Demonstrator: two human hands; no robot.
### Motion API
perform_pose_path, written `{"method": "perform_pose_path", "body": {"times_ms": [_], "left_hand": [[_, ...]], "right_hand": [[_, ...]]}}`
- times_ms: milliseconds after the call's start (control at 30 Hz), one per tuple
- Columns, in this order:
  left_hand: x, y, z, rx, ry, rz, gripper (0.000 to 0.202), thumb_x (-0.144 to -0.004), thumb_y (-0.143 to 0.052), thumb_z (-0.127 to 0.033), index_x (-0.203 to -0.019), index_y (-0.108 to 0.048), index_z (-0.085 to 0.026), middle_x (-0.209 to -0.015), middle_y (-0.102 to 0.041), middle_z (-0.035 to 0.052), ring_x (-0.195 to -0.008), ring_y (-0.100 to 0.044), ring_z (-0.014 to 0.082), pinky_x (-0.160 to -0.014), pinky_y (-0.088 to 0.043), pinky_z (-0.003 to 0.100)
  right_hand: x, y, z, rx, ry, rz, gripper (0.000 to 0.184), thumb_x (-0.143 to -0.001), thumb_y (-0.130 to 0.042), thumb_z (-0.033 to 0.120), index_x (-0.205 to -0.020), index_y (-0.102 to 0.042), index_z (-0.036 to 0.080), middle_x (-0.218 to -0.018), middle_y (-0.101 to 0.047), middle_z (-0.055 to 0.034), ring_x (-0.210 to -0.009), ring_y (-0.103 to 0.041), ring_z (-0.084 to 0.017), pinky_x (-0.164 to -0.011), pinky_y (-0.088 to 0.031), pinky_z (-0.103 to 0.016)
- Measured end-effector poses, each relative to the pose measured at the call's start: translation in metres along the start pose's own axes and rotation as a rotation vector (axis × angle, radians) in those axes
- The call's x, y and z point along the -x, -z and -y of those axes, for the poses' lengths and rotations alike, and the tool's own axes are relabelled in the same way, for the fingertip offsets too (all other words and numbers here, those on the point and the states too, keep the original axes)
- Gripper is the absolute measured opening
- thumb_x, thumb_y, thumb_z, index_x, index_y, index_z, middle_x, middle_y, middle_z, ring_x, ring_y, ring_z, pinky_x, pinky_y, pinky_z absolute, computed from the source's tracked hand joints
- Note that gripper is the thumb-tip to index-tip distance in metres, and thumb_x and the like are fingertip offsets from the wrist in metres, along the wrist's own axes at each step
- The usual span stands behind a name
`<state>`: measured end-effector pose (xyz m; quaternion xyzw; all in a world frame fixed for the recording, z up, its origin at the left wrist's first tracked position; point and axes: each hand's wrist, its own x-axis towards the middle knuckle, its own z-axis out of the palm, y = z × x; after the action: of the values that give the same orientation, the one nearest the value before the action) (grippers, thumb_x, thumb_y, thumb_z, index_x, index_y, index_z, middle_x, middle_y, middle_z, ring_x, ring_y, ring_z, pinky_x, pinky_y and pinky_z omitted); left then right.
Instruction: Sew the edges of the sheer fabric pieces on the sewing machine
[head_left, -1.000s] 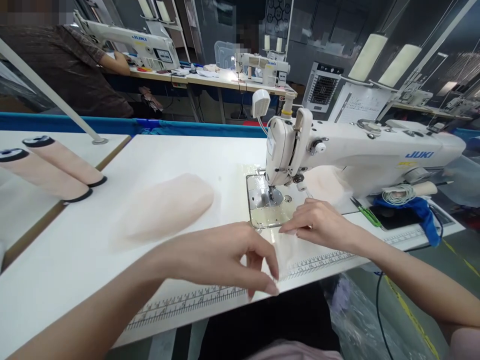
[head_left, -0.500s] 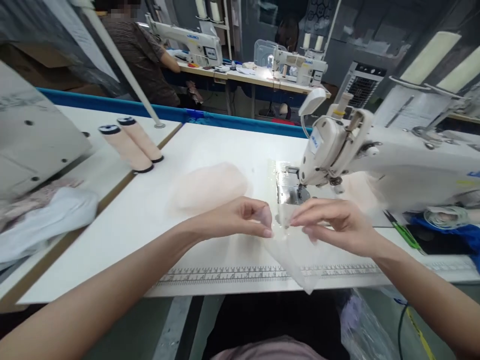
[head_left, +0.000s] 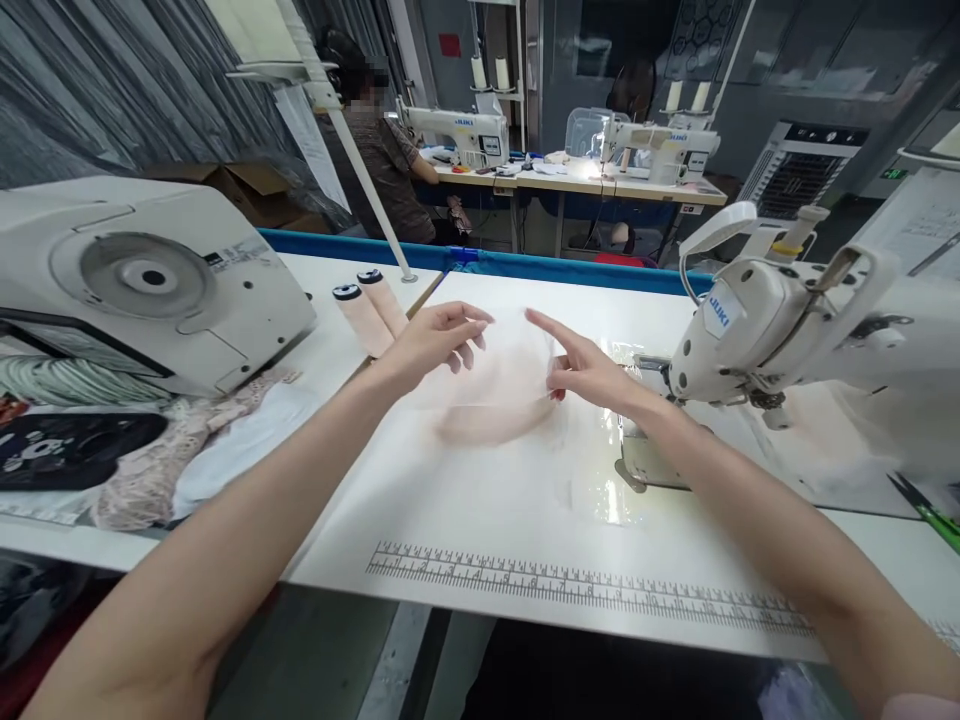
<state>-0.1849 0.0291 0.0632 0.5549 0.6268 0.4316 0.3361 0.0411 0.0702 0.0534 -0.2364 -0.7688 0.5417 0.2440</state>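
A thin, see-through piece of pale fabric point(head_left: 517, 345) spans the gap between my hands, above the white table. My left hand point(head_left: 442, 345) pinches its upper left part between thumb and index finger, the other fingers hanging loosely. At its right edge, my right hand point(head_left: 589, 370) has thumb and curled fingers closed on it, while the index finger points out straight. Below the sheer piece lies a soft, blurred pale pink fabric point(head_left: 487, 428) on the tabletop. The sewing machine point(head_left: 720, 340) stands right of my hands, its needle plate partly behind my right forearm.
Two peach thread cones point(head_left: 367, 315) stand at the left, near another machine point(head_left: 157, 280) and heaped lace and white cloth point(head_left: 240, 440). A printed ruler point(head_left: 562, 583) runs along the front edge. Green-handled snips point(head_left: 934, 515) lie far right. A co-worker point(head_left: 375, 170) sits beyond the blue-edged table.
Both hands have moved away from the needle area, left and farther back over the pink fabric, carrying the sheer piece. The view has turned left, showing more of the left machine.
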Motion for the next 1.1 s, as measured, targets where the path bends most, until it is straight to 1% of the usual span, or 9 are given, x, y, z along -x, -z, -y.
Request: {"method": "perform_pose_path", "body": {"times_ms": [100, 200, 300, 467, 567, 667, 800, 900, 1100], "left_hand": [[-0.011, -0.008, 0.023, -0.093, 0.018, -0.015, 0.026, -0.081, -0.061, -0.034, -0.101, -0.064, -0.017, -0.069, -0.064, 0.0010, -0.045, -0.054, 0.0111, -0.042, -0.040, 0.023], [-0.010, -0.014, 0.044, -0.213, -0.012, -0.067, 0.028, -0.084, -0.057, -0.035, -0.106, -0.064, -0.020, -0.068, -0.065, -0.0009, -0.051, -0.057, 0.0132, -0.053, -0.045, 0.027], [-0.006, -0.018, 0.052, -0.336, -0.071, -0.148, 0.030, -0.083, -0.057, -0.034, -0.110, -0.063, -0.022, -0.076, -0.067, -0.0003, -0.068, -0.063, 0.0176, -0.072, -0.048, 0.032], [0.006, -0.023, 0.034, -0.432, -0.221, -0.205, 0.025, -0.084, -0.057, -0.033, -0.106, -0.063, -0.023, -0.112, -0.064, 0.0057, -0.100, -0.062, 0.0229, -0.087, -0.048, 0.037], [0.019, -0.026, 0.024, -0.369, -0.268, -0.077, 0.029, -0.085, -0.056, -0.041, -0.106, -0.063, -0.022, -0.115, -0.065, 0.0057, -0.103, -0.062, 0.0218, -0.086, -0.052, 0.035], [0.032, -0.028, 0.027, -0.372, -0.204, 0.078, 0.059, -0.081, -0.059, -0.053, -0.130, -0.051, -0.022, -0.136, -0.056, 0.0096, -0.122, -0.054, 0.0270, -0.100, -0.047, 0.044], [0.041, -0.029, 0.038, -0.528, -0.137, 0.171, 0.094, -0.075, -0.062, -0.062, -0.150, -0.026, -0.019, -0.156, -0.031, 0.0131, -0.141, -0.033, 0.0325, -0.115, -0.029, 0.050], [0.041, -0.027, 0.045, -0.634, -0.189, 0.224, 0.104, -0.073, -0.061, -0.066, -0.153, -0.015, -0.017, -0.159, -0.022, 0.0141, -0.146, -0.021, 0.0350, -0.118, -0.017, 0.054], [0.037, -0.025, 0.054, -0.793, -0.276, 0.243, 0.114, -0.072, -0.059, -0.072, -0.154, -0.003, -0.018, -0.161, -0.017, 0.0140, -0.147, -0.017, 0.0357, -0.119, -0.009, 0.057]], "right_hand": [[-0.012, 0.001, -0.019, 0.014, -0.146, 0.010, 0.088, -0.072, -0.053, 0.006, -0.153, -0.023, 0.024, -0.144, -0.048, -0.0121, -0.060, -0.055, -0.006, -0.053, -0.051, -0.022], [-0.015, 0.002, -0.029, 0.013, -0.232, 0.020, 0.087, -0.072, -0.053, 0.006, -0.153, -0.023, 0.022, -0.098, -0.069, -0.0050, -0.056, -0.054, -0.008, -0.053, -0.048, -0.023], [-0.016, 0.003, -0.033, -0.004, -0.247, 0.018, 0.086, -0.073, -0.055, 0.006, -0.152, -0.025, 0.020, -0.072, -0.063, 0.0027, -0.058, -0.056, -0.010, -0.057, -0.049, -0.024], [-0.016, 0.004, -0.035, -0.003, -0.251, 0.006, 0.086, -0.074, -0.057, 0.008, -0.153, -0.023, 0.016, -0.064, -0.056, 0.0060, -0.060, -0.055, -0.011, -0.061, -0.051, -0.026], [-0.014, 0.003, -0.038, 0.042, -0.238, -0.010, 0.086, -0.075, -0.055, 0.010, -0.153, -0.020, 0.017, -0.068, -0.058, 0.0046, -0.063, -0.057, -0.012, -0.064, -0.053, -0.027], [-0.011, 0.001, -0.040, 0.146, -0.227, -0.032, 0.084, -0.077, -0.052, 0.012, -0.153, -0.017, 0.016, -0.097, -0.067, -0.0059, -0.069, -0.059, -0.013, -0.065, -0.055, -0.029], [0.001, 0.000, -0.036, 0.360, -0.195, -0.077, 0.074, -0.073, -0.051, 0.010, -0.146, -0.038, 0.018, -0.152, -0.033, -0.0166, -0.086, -0.064, -0.019, -0.077, -0.054, -0.038], [0.013, -0.003, -0.030, 0.724, -0.179, -0.083, 0.062, -0.075, -0.045, 0.009, -0.136, -0.050, 0.020, -0.158, -0.025, -0.0111, -0.102, -0.063, -0.027, -0.084, -0.051, -0.044], [0.039, -0.008, -0.021, 1.258, -0.137, -0.083, 0.066, -0.079, -0.036, 0.005, -0.142, -0.044, 0.024, -0.156, -0.031, -0.0082, -0.079, -0.068, -0.021, -0.051, -0.045, -0.032]]}}
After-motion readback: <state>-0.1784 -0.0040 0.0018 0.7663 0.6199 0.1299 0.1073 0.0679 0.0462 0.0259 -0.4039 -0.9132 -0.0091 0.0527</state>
